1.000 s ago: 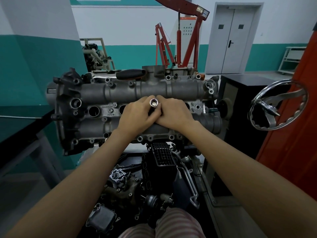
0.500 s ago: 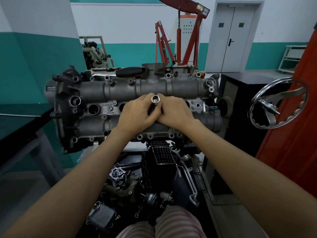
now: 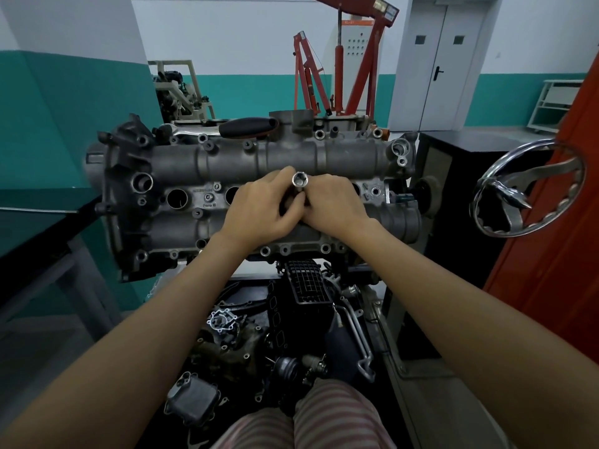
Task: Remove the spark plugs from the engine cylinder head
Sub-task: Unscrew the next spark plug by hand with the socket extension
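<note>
The grey cylinder head (image 3: 201, 170) lies across the stand in front of me, with open spark plug wells (image 3: 176, 198) along its middle. A shiny tubular spark plug socket (image 3: 299, 181) stands up from a well near the centre, its hollow end facing me. My left hand (image 3: 262, 210) and my right hand (image 3: 337, 204) meet around the socket's shaft, fingers curled on it from either side. The well under the hands and any plug in it are hidden.
A black-handled tool (image 3: 248, 127) lies on the head's far edge. A chrome handwheel (image 3: 525, 186) sticks out at right beside an orange cabinet (image 3: 557, 222). Loose engine parts (image 3: 291, 335) lie below the head. A red engine hoist (image 3: 343, 59) stands behind.
The socket has risen a little out of the well between my hands, showing more of its shaft. Both hands stay clasped around it.
</note>
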